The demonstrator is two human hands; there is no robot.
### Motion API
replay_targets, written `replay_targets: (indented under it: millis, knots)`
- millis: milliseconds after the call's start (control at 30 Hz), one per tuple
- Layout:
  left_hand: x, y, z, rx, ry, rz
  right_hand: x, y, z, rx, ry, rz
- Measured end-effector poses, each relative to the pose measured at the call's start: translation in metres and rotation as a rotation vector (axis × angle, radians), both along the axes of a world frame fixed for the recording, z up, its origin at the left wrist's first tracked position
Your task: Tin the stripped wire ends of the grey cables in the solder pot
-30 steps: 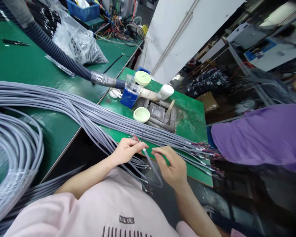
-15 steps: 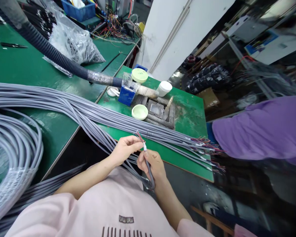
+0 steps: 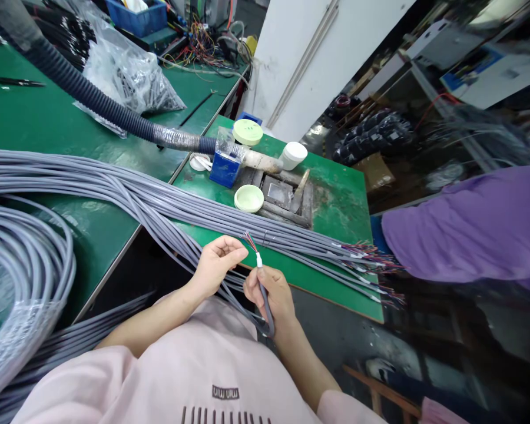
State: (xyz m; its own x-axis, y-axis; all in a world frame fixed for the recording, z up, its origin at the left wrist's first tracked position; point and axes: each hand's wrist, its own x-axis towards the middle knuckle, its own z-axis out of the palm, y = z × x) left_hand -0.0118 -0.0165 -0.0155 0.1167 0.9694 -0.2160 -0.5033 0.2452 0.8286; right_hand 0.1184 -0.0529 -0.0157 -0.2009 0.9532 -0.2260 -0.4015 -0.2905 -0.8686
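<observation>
A single camera, worn on the person's head, looks forward and steeply down, with the pink shirt (image 3: pixel 159 368) closest beneath it. The left hand (image 3: pixel 218 265) and right hand (image 3: pixel 271 294) lie a little farther off, mid-view, by the near edge of the small green worktop (image 3: pixel 340 197). The wide view takes in both right corners of that worktop and reaches past its far edge to a white panel (image 3: pixel 300 47). Beyond its right edge, darkness and blur make the depth hard to judge.
</observation>
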Motion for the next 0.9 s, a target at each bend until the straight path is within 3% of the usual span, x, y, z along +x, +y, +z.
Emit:
replay_targets:
  millis: [233,533,900]
  knots:
    - [0.000,-0.001,0.003,-0.005,0.018,0.037,0.000,-0.001,-0.003,0.040,-0.086,-0.031]
    - [-0.002,-0.001,0.005,0.043,0.055,0.117,-0.003,-0.004,0.010,0.182,-0.469,-0.087]
    - [-0.002,0.002,0.008,0.003,0.044,0.093,-0.006,-0.003,0.011,0.231,-0.539,-0.088]
